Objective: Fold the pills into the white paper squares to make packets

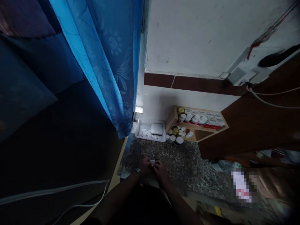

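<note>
Left hand (pixel 144 165), one; right hand (pixel 160 170), one. Small white piece (pixel 152 162), one. Silver wristwatch (pixel 137 170), one. White rectangular plastic tray (pixel 150 121), one. White-capped round jars (pixel 195 119) on upper wooden shelf (pixel 187 124), four. Blue floral cloth curtain (pixel 105 62), one.

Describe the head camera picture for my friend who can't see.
The left hand with a wristwatch and the right hand hold a small white piece over a speckled granite counter. Behind them are a white tray of small white pieces and a wooden shelf of white-lidded jars, beside a blue curtain.

Left hand (pixel 144 165) and right hand (pixel 160 170) curl inward, close together.
</note>
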The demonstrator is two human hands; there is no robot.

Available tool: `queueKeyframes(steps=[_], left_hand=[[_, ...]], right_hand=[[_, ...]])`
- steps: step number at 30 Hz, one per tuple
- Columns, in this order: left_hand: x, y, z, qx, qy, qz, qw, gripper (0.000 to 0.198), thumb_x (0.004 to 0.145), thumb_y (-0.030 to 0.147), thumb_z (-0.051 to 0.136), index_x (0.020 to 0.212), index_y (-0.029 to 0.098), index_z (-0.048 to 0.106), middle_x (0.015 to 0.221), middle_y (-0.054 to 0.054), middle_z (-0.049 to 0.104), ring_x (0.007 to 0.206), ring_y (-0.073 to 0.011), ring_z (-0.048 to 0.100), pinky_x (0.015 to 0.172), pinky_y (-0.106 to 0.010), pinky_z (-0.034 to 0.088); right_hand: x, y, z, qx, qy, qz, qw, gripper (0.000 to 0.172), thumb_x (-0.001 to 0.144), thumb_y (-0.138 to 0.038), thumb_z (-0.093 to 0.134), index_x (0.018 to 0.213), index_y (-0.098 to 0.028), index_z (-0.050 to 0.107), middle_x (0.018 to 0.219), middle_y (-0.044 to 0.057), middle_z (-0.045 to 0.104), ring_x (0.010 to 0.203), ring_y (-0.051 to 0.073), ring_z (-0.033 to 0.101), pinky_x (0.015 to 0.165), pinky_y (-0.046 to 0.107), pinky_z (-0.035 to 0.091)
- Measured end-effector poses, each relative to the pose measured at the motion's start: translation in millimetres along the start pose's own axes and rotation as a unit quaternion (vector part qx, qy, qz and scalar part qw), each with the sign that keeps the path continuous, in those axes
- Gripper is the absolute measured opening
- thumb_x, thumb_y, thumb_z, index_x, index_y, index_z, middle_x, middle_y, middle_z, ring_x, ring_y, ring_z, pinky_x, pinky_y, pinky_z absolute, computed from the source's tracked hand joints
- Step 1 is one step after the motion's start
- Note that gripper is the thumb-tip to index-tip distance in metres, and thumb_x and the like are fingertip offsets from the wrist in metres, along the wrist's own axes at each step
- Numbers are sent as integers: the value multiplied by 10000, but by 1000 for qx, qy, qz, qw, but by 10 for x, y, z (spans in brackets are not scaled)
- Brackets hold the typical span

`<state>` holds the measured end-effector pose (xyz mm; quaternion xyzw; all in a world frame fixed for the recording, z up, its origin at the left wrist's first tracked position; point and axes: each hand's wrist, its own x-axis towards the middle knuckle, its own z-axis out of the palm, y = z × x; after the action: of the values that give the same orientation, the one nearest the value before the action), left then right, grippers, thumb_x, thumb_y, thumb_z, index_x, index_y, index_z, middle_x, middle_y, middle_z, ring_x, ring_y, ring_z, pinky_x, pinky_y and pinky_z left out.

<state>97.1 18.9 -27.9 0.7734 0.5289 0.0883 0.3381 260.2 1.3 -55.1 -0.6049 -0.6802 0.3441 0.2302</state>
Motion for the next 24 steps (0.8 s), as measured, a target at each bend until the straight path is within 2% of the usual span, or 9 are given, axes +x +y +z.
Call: queueKeyframes(steps=[6, 12, 17, 24], left_hand=[[36, -16, -13, 28, -57, -19, 998, 203, 850, 231, 489, 832, 180, 684, 919, -79, 594, 905, -193, 500, 803, -294, 398], [102, -63, 48, 45, -35, -43, 997, 221, 858, 184, 454, 842, 165, 674, 948, -78, 590, 931, -178, 515, 819, -273, 394], [130, -68, 73, 25, -6, -59, 998, 202, 846, 183, 466, 810, 151, 662, 945, -79, 594, 934, -171, 520, 829, -266, 391], [197, 56, 25, 9, 2, -150, 989, 190, 833, 209, 499, 773, 137, 664, 913, -84, 610, 898, -168, 545, 791, -256, 392]], right_hand=[[-23, -42, -40, -55, -29, -25, 998, 180, 777, -218, 556, 822, -251, 727, 1021, 70, 605, 1000, 219, 517, 869, 330, 412], [7, -45, -72, -40, -32, -20, 998, 204, 820, -229, 512, 834, -229, 715, 1004, 69, 618, 989, 206, 524, 878, 329, 406], [38, -40, -71, -65, -25, -11, 998, 184, 824, -234, 503, 836, -205, 683, 947, 71, 615, 918, 190, 542, 815, 292, 409], [119, -5, -36, -87, -11, 12, 996, 175, 821, -280, 499, 862, -185, 641, 914, 71, 607, 872, 186, 555, 767, 270, 400]])
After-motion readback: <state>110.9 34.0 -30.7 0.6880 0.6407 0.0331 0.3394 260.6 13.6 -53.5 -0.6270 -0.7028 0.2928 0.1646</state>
